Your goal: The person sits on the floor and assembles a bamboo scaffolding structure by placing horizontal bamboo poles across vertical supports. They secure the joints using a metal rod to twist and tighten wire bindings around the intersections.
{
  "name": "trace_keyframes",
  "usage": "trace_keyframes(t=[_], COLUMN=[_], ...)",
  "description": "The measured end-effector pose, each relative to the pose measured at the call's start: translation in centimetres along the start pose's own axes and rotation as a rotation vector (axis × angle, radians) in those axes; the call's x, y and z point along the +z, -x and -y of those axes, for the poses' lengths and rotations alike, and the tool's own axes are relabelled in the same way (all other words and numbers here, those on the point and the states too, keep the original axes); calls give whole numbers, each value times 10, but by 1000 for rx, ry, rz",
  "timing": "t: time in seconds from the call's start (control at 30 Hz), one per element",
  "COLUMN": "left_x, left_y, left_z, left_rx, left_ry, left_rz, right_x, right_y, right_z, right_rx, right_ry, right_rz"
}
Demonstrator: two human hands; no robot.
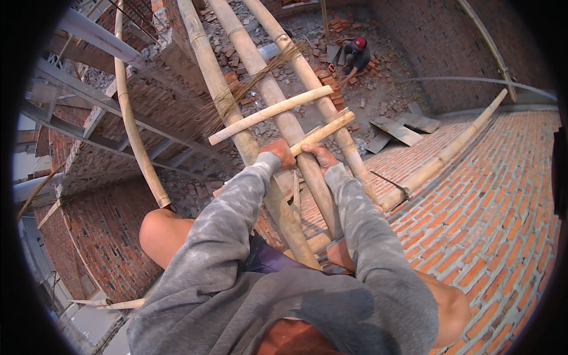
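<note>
My left hand (280, 154) is closed around the near end of a short split-bamboo piece (329, 128), which slants up to the right across the poles. Beside it, my right hand (320, 156) is also closed on this piece, its thumb toward the left hand; its other fingers are partly hidden. Beneath both hands runs the middle bamboo pole (258, 62), with a left bamboo pole (208, 65) and a right bamboo pole (303, 71) alongside. Just beyond, another short bamboo crosspiece (272, 115) lies across the poles.
A bundle of thin bamboo strips (254, 86) crosses the poles farther out. Far below, a person in a red cap (358, 52) crouches among loose bricks. A brick wall (473, 219) slopes along the right; a curved bamboo pole (131, 112) and a metal frame (112, 106) stand left.
</note>
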State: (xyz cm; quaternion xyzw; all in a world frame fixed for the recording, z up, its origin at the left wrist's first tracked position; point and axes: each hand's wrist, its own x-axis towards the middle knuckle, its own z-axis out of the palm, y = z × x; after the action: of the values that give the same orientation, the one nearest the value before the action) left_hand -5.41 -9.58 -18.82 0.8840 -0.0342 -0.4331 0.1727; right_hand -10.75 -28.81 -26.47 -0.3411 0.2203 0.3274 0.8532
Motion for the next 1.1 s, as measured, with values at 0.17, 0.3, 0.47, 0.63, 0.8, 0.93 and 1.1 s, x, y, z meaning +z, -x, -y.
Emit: trace_keyframes(t=[0.17,0.3,0.47,0.63,0.8,0.93,1.1], left_x=[4,4,-6,-32,-38,-35,8], left_y=[-1,-2,36,73,54,46,49], left_z=[3,6,4,31,58,39,-37], left_rx=[59,90,132,30,251,426,616], left_ry=[-18,-29,-104,-169,-199,127,377], left_rz=[-55,-44,-137,-404,-623,-826,-695], right_x=[-2,-3,2,3,1,-6,-24], right_y=[-3,-1,2,1,0,-5,-19], right_z=[2,5,5,3,1,-1,-12], right_rx=[19,55,18,-20,-67,-51,-75], right_ry=[9,63,11,53,96,118,39], right_rz=[43,-9,28,19,12,-4,-3])
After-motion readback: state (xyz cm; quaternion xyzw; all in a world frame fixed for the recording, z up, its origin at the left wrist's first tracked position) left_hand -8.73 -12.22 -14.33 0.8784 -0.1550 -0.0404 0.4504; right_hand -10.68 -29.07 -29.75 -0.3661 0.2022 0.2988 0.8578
